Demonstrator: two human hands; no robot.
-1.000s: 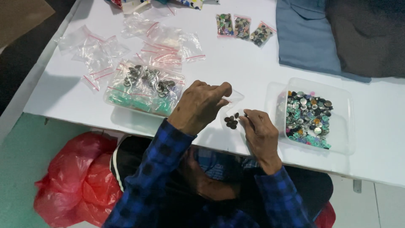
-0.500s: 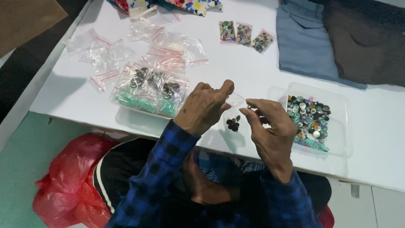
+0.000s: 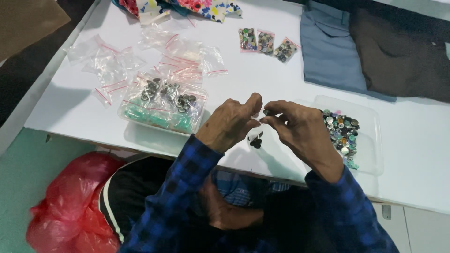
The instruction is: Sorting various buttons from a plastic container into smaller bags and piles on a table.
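Note:
My left hand (image 3: 230,122) pinches the top of a small clear bag (image 3: 255,139) that hangs below my fingers with a few dark buttons in its bottom. Close beside it, my right hand (image 3: 302,129) holds a small dark button (image 3: 266,112) between thumb and fingertips at the bag's mouth. Both hands hover over the front edge of the white table (image 3: 262,75). A clear tray (image 3: 370,112) of loose mixed buttons (image 3: 341,131) lies just right of my right hand.
A second clear tray (image 3: 164,100) with filled bags sits left of my hands. Empty zip bags (image 3: 117,61) lie behind it. Three filled bags (image 3: 265,42), a blue garment (image 3: 328,47) and a dark brown garment (image 3: 398,51) lie further back. A red plastic bag (image 3: 70,201) is on the floor.
My right hand has moved left from the button tray up to the bag's mouth, and the two hands now meet fingertip to fingertip.

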